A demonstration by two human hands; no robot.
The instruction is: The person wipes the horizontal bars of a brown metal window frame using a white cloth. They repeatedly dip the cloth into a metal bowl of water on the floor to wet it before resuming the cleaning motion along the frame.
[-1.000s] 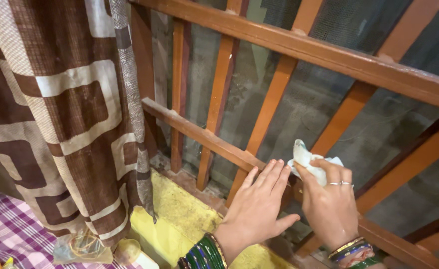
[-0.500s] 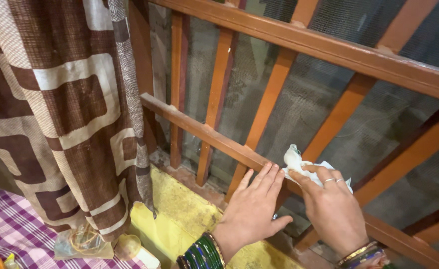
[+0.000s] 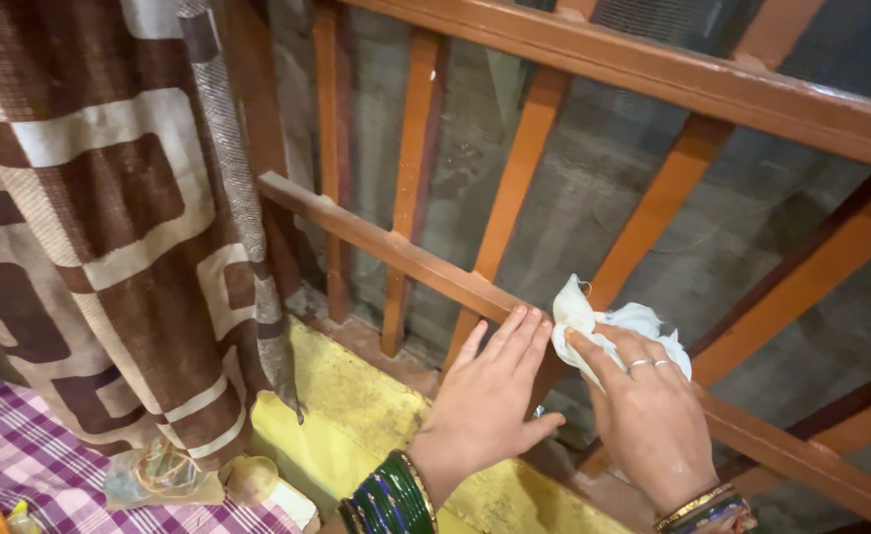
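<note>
My right hand (image 3: 648,415) presses a crumpled white cloth (image 3: 603,324) against the lower horizontal rail (image 3: 396,252) of a brown and orange wooden window grille. Two rings show on its fingers and bangles on its wrist. My left hand (image 3: 490,396) lies flat with its fingers together on the same rail, just left of the cloth, holding nothing. Green and blue bangles ring that wrist at the bottom edge. Behind the bars is a grey mesh screen (image 3: 613,168).
A brown and cream patterned curtain (image 3: 109,218) hangs at the left, close to the grille. Below the rail runs a worn yellow sill (image 3: 356,405). A purple checked cloth (image 3: 20,465) and a clear plastic bag (image 3: 158,475) lie at bottom left. An upper rail (image 3: 653,69) crosses above.
The right hand has slid the white cloth a little to the left along the rail, nearer my left hand. The view has shifted slightly; the left hand stays flat on the rail.
</note>
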